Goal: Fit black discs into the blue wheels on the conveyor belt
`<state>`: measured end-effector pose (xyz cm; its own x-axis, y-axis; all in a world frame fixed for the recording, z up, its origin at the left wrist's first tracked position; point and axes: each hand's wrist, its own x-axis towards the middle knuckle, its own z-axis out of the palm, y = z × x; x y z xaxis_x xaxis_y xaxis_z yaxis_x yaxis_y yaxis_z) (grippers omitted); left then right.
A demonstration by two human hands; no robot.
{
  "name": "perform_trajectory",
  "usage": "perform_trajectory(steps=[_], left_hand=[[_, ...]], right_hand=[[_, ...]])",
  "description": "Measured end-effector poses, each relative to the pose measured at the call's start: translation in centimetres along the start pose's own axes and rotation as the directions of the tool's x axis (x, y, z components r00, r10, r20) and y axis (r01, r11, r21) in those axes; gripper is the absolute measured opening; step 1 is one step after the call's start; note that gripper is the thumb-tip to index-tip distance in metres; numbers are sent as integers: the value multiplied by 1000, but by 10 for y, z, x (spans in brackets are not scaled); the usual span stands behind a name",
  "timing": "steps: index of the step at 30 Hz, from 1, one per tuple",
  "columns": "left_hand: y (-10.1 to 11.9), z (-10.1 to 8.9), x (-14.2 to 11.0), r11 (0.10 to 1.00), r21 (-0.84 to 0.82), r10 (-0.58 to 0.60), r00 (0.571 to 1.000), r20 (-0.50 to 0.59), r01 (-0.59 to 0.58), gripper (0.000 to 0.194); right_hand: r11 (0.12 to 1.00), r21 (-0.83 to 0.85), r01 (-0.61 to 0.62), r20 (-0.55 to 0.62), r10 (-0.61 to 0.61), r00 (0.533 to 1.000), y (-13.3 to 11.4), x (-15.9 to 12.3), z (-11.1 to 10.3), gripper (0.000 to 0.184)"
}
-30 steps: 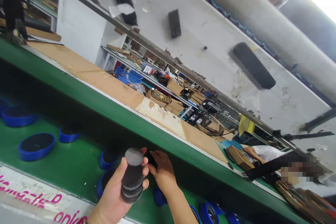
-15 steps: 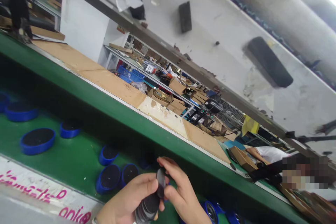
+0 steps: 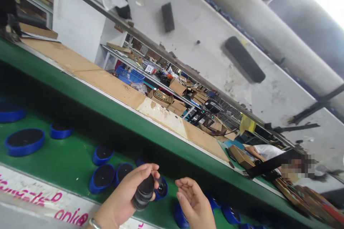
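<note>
My left hand (image 3: 122,196) is wrapped round a short stack of black round discs (image 3: 143,192), held low at the bottom centre of the head view. My right hand (image 3: 195,202) hovers just right of the stack, palm up, fingers loosely curled and apart, holding nothing. Both hands are over a green conveyor belt (image 3: 59,157) that carries several blue round rings with black centres; the nearest ones (image 3: 102,179) lie just left of my left hand, and one blue ring (image 3: 161,189) sits between my hands.
A green shelf edge topped with cardboard sheets (image 3: 115,87) runs diagonally above the belt. Behind it are tables with cardboard boxes (image 3: 166,100), a fan (image 3: 215,123) and a person in a white top (image 3: 266,152). A white strip with pink writing (image 3: 29,195) borders the belt's near side.
My right hand let go of the top disc and drew away to the right, opening. My left hand keeps the stack, now lower and shorter. The view shifted slightly.
</note>
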<state>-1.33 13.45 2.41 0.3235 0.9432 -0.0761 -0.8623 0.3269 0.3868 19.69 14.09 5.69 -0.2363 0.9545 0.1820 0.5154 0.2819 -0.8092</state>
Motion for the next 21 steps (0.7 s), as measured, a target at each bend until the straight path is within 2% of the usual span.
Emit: perform_trajectory(steps=[2, 5, 7, 9, 12, 15, 17, 21], left_hand=[[-2, 0, 0, 999, -51, -5, 997, 78, 9, 22], [0, -1, -1, 990, -142, 12, 987, 158, 10, 24], [10, -2, -4, 965, -257, 84, 989, 126, -49, 25], [28, -5, -11, 900, -402, 205, 977, 53, -167, 25], [55, -9, -22, 780, -544, 374, 928, 7, -310, 23], [70, -11, -30, 703, -620, 467, 884, 32, -349, 22], [72, -11, -31, 681, -642, 482, 875, 32, -352, 21], [69, -15, -28, 690, -636, 448, 894, -1, -346, 20]], right_hand=[[999, 33, 27, 57, -29, 998, -2, -1, 5, 28], [979, -168, 118, 55, -111, 992, -12, 2, 12, 28], [922, -355, 154, 26, -155, 988, -21, 7, 17, 22], [861, -474, 184, 58, -178, 982, -31, 12, 24, 19], [779, -579, 240, 190, -157, 969, -44, 18, 42, 16], [699, -666, 262, 259, -113, 959, -50, 24, 67, 14], [628, -750, 206, 195, -88, 977, -50, 30, 84, 9], [471, -881, 33, 8, -54, 999, -44, 44, 111, 43]])
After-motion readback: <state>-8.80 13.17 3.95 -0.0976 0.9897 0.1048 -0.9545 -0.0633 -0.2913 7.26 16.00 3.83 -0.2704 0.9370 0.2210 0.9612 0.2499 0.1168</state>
